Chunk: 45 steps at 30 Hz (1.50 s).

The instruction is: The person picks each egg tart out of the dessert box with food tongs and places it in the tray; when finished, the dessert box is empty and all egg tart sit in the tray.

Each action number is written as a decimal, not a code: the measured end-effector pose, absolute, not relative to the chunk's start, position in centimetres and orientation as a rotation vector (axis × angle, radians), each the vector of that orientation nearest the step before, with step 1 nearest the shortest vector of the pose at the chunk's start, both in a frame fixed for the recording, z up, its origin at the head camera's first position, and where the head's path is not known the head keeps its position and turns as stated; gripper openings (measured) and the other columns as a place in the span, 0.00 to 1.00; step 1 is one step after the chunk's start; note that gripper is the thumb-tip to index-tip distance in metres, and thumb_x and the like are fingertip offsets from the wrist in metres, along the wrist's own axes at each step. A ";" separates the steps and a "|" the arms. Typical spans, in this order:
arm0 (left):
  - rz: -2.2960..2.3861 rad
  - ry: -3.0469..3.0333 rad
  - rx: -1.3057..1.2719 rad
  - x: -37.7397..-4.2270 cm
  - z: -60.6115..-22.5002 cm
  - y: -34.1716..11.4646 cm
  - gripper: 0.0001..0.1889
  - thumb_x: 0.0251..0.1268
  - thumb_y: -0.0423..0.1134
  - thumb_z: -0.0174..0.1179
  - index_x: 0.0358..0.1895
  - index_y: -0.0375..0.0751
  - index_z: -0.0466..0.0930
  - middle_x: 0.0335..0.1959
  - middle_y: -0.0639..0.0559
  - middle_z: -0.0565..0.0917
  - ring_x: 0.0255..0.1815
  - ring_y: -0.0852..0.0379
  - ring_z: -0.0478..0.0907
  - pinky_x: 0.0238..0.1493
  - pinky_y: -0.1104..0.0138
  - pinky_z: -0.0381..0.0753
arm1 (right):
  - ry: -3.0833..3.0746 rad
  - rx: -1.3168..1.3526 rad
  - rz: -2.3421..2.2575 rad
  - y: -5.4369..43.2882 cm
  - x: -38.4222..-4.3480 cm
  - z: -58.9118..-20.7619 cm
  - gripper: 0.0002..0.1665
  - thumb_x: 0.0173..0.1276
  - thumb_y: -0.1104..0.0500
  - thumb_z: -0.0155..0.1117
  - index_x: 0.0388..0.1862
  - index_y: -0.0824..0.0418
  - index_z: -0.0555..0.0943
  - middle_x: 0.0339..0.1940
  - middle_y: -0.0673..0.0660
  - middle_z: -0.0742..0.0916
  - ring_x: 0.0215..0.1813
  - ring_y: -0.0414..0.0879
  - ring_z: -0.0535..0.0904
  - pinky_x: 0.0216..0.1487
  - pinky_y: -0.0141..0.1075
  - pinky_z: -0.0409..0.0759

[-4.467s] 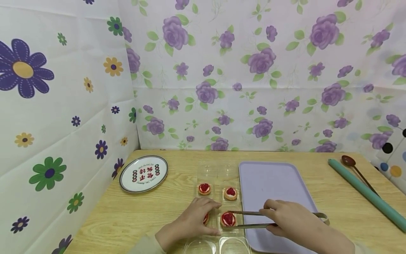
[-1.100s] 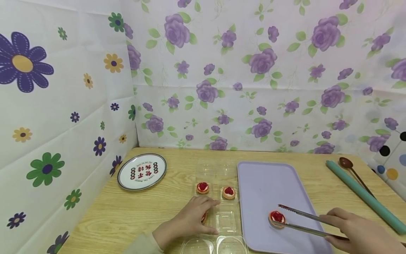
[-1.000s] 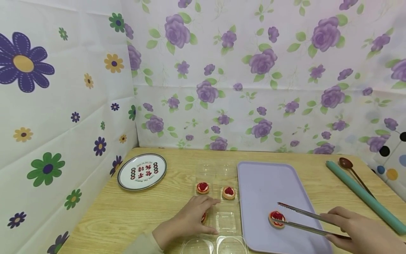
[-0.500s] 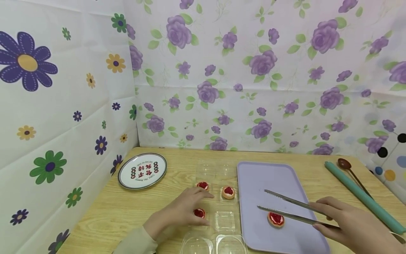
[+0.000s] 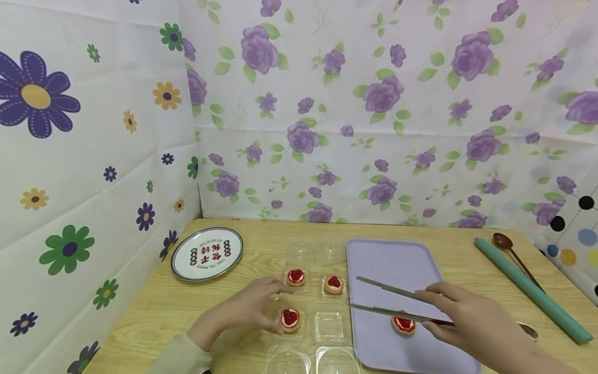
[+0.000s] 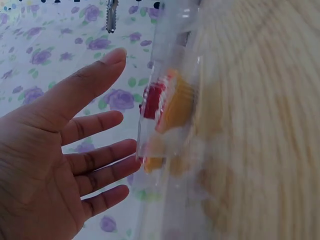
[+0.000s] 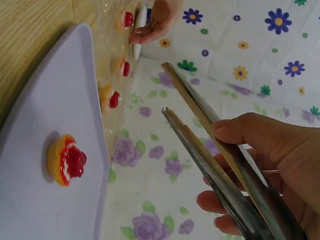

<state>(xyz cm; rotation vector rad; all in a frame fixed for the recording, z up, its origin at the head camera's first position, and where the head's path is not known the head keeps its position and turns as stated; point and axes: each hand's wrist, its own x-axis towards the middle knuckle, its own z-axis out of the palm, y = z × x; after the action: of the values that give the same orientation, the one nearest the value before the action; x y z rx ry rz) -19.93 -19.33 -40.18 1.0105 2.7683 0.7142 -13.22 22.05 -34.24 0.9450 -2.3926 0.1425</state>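
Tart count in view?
4. One tart on the purple tray, partly covered by the tongs in the head view. Three in the clear plastic packaging: far-left tart, far-right tart, near-left tart. None seem fully hidden.

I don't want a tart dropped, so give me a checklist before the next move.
1. Tongs held in the right hand: ok.
2. Tongs open, gripping nothing: ok.
3. One tart resting on the tray: ok.
4. Tongs around one of the three other tarts: not ok, none between the tips.
5. Left hand steadying the clear packaging: cannot tell, close but contact unclear.
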 end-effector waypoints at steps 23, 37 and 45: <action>0.762 2.753 0.950 -20.0 -42.3 -21.6 0.41 0.41 0.56 0.74 0.63 0.47 0.73 0.54 0.56 0.77 0.58 0.53 0.72 0.65 0.52 0.70 | -2.305 1.190 0.049 14.5 -14.6 -35.5 0.27 0.47 0.50 0.78 0.46 0.57 0.83 0.38 0.48 0.83 0.29 0.33 0.77 0.27 0.23 0.77; 0.768 2.749 0.979 -20.0 -42.3 -21.7 0.39 0.43 0.55 0.73 0.63 0.47 0.73 0.54 0.54 0.77 0.57 0.54 0.72 0.64 0.53 0.70 | -2.379 1.223 0.005 11.6 -15.1 -36.5 0.24 0.51 0.50 0.74 0.47 0.59 0.83 0.40 0.48 0.83 0.34 0.38 0.80 0.33 0.29 0.81; 0.749 2.760 0.962 -19.9 -42.4 -21.8 0.39 0.43 0.55 0.73 0.62 0.47 0.73 0.55 0.56 0.77 0.58 0.55 0.71 0.65 0.54 0.70 | -2.484 1.231 -0.080 10.3 -15.3 -36.4 0.23 0.55 0.49 0.72 0.47 0.58 0.84 0.38 0.49 0.83 0.34 0.39 0.80 0.33 0.28 0.81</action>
<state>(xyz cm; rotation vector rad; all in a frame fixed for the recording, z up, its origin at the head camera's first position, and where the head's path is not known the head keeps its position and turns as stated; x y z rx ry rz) -19.95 -21.76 -42.39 0.9624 2.7596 0.7495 -15.25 10.34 -36.35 1.2307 -2.4838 -0.0801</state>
